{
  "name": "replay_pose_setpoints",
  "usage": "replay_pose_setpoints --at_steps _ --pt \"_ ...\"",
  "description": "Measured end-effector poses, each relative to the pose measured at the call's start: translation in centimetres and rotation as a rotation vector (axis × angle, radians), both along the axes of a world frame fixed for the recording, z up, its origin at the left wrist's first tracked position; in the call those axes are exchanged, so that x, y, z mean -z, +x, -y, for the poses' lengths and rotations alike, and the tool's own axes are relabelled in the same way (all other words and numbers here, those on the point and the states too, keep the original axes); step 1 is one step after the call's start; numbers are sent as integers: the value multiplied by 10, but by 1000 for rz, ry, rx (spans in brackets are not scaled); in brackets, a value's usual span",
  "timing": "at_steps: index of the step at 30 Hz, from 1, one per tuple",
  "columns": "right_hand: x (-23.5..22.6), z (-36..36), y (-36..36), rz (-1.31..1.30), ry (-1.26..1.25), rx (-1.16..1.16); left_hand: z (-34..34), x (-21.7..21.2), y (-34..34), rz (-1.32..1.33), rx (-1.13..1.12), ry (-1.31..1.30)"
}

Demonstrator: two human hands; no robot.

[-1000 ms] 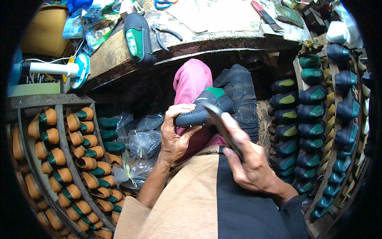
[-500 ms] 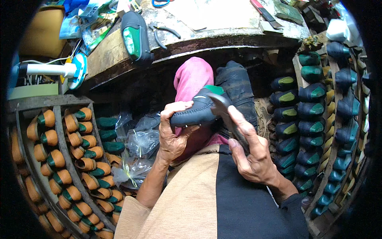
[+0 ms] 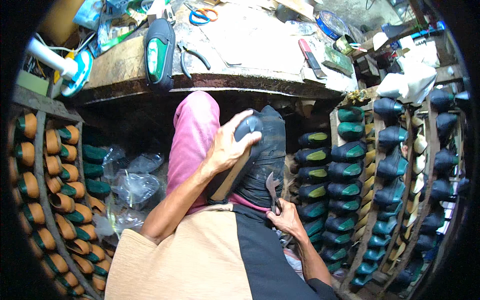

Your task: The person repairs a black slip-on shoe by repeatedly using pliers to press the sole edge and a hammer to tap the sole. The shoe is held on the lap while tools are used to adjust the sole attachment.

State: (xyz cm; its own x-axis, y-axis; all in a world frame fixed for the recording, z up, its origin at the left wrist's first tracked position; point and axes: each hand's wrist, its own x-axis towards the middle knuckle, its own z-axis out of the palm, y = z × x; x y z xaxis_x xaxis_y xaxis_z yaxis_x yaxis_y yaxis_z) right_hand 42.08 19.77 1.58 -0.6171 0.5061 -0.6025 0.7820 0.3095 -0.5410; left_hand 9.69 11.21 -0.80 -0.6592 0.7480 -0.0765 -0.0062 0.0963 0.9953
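My left hand [image 3: 231, 142] grips a black shoe [image 3: 248, 127] by one rounded end, over my dark-trousered knee. Its tan underside [image 3: 231, 177] slants down toward my lap. Lower and to the right, my right hand [image 3: 286, 216] is closed around the handle of metal pincers [image 3: 273, 186], their curved jaws pointing up beside my thigh. The shoe and the pincers are apart. Part of the handle is hidden in my fist.
On the bench [image 3: 210, 82] ahead lie another black shoe [image 3: 160, 52] with a green panel, pliers [image 3: 192, 60], scissors [image 3: 202, 16] and a red-handled knife [image 3: 311, 57]. Racks of tan shoes [image 3: 70, 175] stand left, dark shoes [image 3: 345, 170] right. Plastic bags [image 3: 135, 187] lie beside my left leg.
The shoe has turned from lying sideways to end-on, with my left hand now over its end. My right hand has dropped away from the shoe with the pincers. The view has shifted rightward.
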Motion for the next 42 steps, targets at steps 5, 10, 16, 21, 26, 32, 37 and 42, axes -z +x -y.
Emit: replay_pose_setpoints --at_steps 5,10,16,21,26,32,37,42 --pt "-25 -37 -18 -121 -396 225 15 67 30 157 124 91" --pt "-66 -96 -72 288 -168 -271 15 74 30 205 203 168" --pt "-114 -109 -156 469 -27 -593 14 70 26 230 140 62" --pt "-120 -103 -208 495 139 -759 13 70 25 225 93 32" --pt "-109 -91 -222 377 477 -983 18 67 20 218 53 69" --pt "-106 -67 -197 364 815 -1277 29 62 28 167 25 55" --pt "-97 -60 -173 343 832 -1131 28 60 37 100 0 52" --pt "-72 -54 -140 269 789 -855 24 62 41 205 40 120"
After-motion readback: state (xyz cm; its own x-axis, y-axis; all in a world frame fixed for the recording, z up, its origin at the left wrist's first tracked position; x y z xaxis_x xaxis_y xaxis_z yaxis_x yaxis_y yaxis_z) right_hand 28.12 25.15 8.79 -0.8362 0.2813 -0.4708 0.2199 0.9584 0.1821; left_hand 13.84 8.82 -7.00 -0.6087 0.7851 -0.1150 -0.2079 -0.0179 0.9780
